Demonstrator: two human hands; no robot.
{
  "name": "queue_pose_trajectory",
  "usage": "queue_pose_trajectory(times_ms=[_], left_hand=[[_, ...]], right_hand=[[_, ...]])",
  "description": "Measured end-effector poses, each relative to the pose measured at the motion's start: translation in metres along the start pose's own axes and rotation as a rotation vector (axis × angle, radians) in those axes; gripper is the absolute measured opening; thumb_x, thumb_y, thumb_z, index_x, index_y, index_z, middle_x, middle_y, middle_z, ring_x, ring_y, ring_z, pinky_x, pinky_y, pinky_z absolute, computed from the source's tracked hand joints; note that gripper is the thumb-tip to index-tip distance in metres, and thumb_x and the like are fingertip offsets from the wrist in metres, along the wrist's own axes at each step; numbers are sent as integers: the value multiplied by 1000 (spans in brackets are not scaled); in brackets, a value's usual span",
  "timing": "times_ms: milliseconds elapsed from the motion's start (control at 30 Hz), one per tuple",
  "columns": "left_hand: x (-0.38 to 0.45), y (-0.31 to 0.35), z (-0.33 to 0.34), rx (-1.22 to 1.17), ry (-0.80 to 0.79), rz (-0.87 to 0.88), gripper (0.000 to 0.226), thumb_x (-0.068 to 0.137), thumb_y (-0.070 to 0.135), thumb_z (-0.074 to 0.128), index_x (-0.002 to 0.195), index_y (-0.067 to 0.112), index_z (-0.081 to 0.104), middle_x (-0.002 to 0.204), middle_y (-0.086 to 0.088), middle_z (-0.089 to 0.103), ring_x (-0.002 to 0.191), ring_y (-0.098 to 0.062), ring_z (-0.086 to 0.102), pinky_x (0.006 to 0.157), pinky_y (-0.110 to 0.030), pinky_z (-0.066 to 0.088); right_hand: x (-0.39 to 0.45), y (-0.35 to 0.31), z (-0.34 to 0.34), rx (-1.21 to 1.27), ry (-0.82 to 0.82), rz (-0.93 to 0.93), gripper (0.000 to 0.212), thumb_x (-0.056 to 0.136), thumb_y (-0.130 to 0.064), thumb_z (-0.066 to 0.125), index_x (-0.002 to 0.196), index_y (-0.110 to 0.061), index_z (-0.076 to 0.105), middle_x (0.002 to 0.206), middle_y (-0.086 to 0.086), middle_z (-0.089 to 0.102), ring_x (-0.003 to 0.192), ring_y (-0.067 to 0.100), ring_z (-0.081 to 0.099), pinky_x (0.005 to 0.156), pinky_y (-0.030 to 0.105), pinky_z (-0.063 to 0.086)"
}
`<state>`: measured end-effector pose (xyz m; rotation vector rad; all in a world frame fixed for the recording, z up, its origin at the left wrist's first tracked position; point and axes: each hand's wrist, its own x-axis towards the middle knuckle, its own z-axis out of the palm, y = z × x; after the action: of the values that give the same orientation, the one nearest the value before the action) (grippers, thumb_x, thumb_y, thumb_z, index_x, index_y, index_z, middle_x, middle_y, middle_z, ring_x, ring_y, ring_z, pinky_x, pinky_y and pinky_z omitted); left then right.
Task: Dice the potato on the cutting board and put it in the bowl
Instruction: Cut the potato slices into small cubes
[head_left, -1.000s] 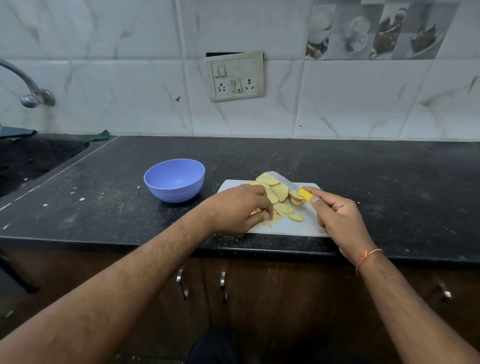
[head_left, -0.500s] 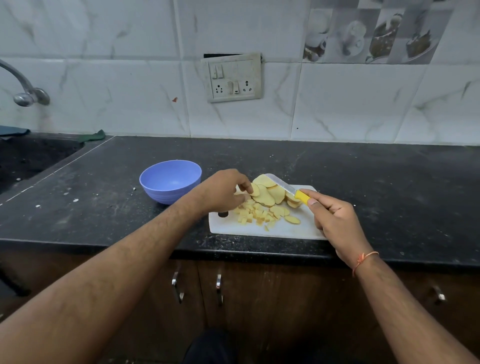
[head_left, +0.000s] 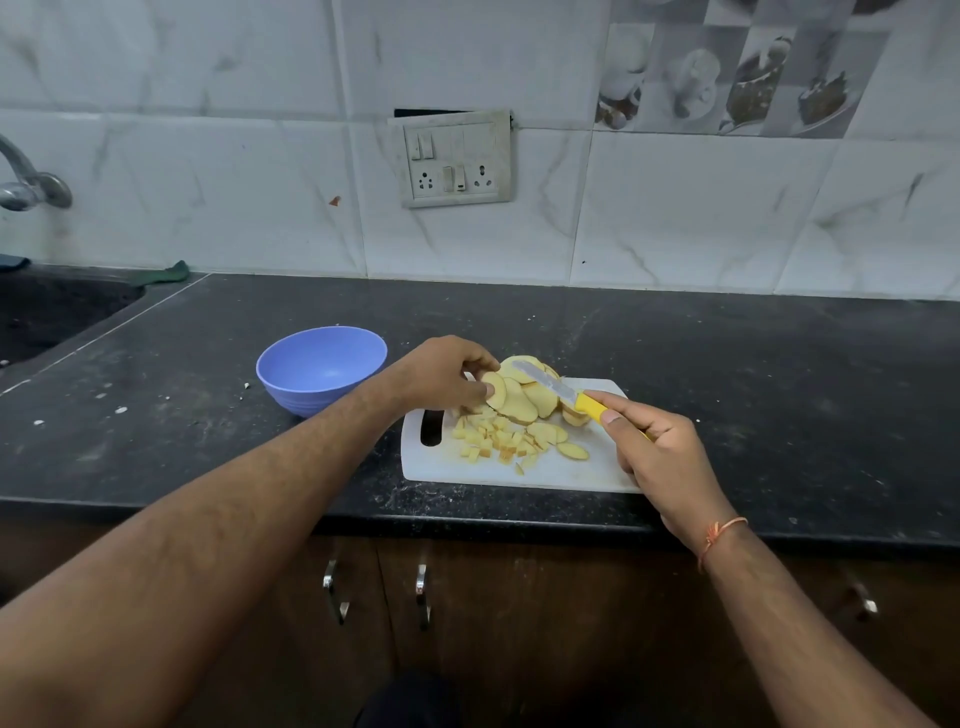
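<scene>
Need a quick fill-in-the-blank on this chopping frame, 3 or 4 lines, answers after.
1. The right hand grips a knife whose handle is ____ in colour.
2. The left hand pinches a potato slice over the white ____.
3. The diced potato pieces lie on the board; the blue bowl holds ____ of them.
4. The bowl stands to the ____ of the cutting board.

Missing words: yellow; cutting board; none; left

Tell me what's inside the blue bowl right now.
The blue bowl shows only its bare inner wall and bottom; no potato is in it. Its near inside wall is hidden by the rim.
</scene>
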<state>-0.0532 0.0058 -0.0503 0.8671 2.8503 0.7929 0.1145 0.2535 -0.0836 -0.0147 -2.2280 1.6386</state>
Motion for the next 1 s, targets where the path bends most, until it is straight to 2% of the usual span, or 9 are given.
queue_pose_trajectory(times_ms=[67,167,333,400,500,600,700,867,1000], left_hand=[[1,0,1,-24,85,12,26,98,28,73,124,28,77,103,20,73,91,7,64,78,-16,48],[-5,-1,3,-163,213,-18,16,102,26,68,113,28,80,99,23,73,93,4,65,78,-17,47],[-32,-13,26,-612,475,-186,18,106,27,58,107,26,76,102,11,76,86,-7,68,79,-32,56],[-46,-11,35,-821,522,-291,21,109,25,54,108,23,75,94,2,73,73,-13,58,69,-34,48],[-63,-15,42,-976,567,-342,23,110,25,53,119,19,73,108,7,74,85,-10,61,70,-26,48],[-73,-22,48,-1038,606,-298,20,110,24,56,122,19,71,116,1,77,95,-10,67,75,-24,51],[-77,-23,49,-1027,601,-250,21,110,24,57,125,18,69,118,-1,77,99,-11,69,82,-27,54],[-78,-23,49,-959,563,-244,20,109,25,58,125,19,69,116,4,76,109,-14,71,99,-34,58],[-77,-25,47,-927,523,-260,20,109,23,58,124,19,70,114,2,78,110,-12,71,98,-30,56]], right_hand=[[0,1,0,-12,-6,-6,29,105,-23,59,114,-46,75,57,-7,42,55,10,36,52,28,32],[0,2,0,-42,-14,-12,28,105,-21,58,122,-38,73,55,-17,49,53,4,41,55,24,34],[-4,-2,3,-127,3,-60,29,105,-18,58,127,-33,70,65,-34,62,66,-5,59,61,10,42],[-8,-1,5,-187,26,-119,30,104,-23,59,126,-42,67,79,-28,72,64,9,59,63,23,47],[-16,8,7,-293,82,-254,33,104,-28,59,128,-50,64,73,1,74,52,29,51,49,37,45],[-35,4,21,-518,49,-417,35,105,-32,56,138,-44,61,48,-6,54,39,13,40,40,30,37],[-61,-8,45,-769,-49,-478,41,104,-38,49,142,-34,62,49,-15,45,43,6,41,39,31,40],[-79,-10,68,-1027,-120,-536,42,101,-33,58,143,-25,60,50,-13,45,40,9,40,35,30,34],[-78,-15,66,-1123,-113,-497,45,96,-30,65,141,-22,62,48,-8,44,38,15,38,34,28,33]])
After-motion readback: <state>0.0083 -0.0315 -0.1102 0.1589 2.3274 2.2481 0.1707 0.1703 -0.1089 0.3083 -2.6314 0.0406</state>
